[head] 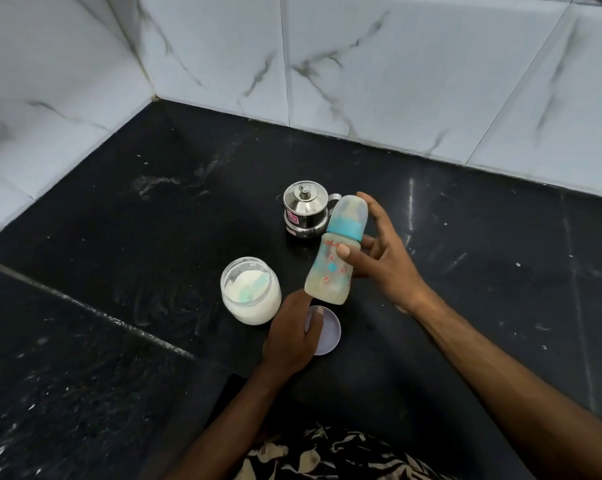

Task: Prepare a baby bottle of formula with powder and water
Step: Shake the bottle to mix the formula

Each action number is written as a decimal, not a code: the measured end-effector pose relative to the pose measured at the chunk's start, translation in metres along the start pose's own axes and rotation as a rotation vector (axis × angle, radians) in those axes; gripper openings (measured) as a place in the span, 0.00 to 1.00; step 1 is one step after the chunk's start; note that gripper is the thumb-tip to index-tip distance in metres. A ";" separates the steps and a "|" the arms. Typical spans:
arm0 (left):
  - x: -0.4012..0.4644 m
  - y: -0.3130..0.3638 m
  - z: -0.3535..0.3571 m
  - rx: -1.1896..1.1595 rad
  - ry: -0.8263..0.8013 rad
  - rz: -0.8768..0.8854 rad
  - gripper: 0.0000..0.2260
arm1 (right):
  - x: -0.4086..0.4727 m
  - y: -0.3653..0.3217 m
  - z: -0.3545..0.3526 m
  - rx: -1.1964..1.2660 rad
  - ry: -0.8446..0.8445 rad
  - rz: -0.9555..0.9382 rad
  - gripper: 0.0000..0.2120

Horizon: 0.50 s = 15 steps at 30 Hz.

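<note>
A baby bottle (330,271) with a teal collar and clear cap is held tilted above the black counter by my right hand (384,258), thumb across its front. An open glass jar of white powder (251,291), with a teal scoop lying in it, stands to the bottle's left. My left hand (292,336) rests on the jar's lilac lid (329,336), which lies flat on the counter just below the bottle. A small steel pot with a knobbed lid (304,211) stands behind the bottle.
The black stone counter (136,237) runs into a corner of white marbled wall tiles (379,64). A seam crosses the counter at the left. Patterned clothing shows at the bottom edge.
</note>
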State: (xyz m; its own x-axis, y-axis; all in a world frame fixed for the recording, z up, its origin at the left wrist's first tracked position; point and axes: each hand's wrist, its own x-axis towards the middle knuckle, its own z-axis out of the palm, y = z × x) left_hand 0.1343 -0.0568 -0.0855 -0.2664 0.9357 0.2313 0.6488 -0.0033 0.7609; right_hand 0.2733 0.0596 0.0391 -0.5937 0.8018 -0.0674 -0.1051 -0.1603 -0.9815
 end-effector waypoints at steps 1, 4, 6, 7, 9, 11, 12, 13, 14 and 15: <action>0.000 -0.001 0.000 0.015 -0.001 0.002 0.14 | 0.002 -0.002 -0.003 -0.017 -0.010 -0.009 0.39; 0.001 -0.002 0.001 0.039 0.002 0.004 0.16 | 0.005 -0.007 -0.009 -0.032 -0.022 -0.028 0.40; 0.001 -0.001 0.000 0.029 0.007 0.026 0.16 | 0.006 -0.011 -0.011 -0.025 -0.015 -0.054 0.40; 0.002 -0.001 0.000 0.021 0.006 0.035 0.16 | 0.007 -0.013 -0.012 -0.011 0.003 -0.070 0.40; 0.002 -0.002 0.000 0.003 0.001 0.034 0.15 | 0.010 -0.016 -0.014 0.070 0.084 -0.098 0.40; 0.003 -0.002 0.000 -0.006 0.001 0.033 0.15 | 0.011 -0.013 -0.016 0.164 0.126 -0.100 0.44; 0.002 -0.001 0.000 -0.012 0.003 0.033 0.14 | 0.009 -0.010 -0.014 0.163 0.098 -0.084 0.45; 0.002 0.000 -0.001 -0.023 0.012 0.036 0.13 | 0.006 -0.006 -0.011 0.116 0.030 -0.060 0.45; 0.002 0.001 -0.001 -0.038 0.017 0.035 0.11 | 0.002 -0.002 -0.008 0.040 -0.070 -0.035 0.43; 0.001 0.002 -0.001 -0.065 0.014 0.030 0.11 | -0.003 0.001 -0.006 -0.038 -0.168 -0.009 0.42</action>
State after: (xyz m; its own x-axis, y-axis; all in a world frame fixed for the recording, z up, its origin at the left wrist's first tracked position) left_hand 0.1342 -0.0561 -0.0828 -0.2576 0.9300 0.2623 0.6087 -0.0546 0.7915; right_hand 0.2796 0.0600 0.0374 -0.7183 0.6951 -0.0308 -0.0824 -0.1289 -0.9882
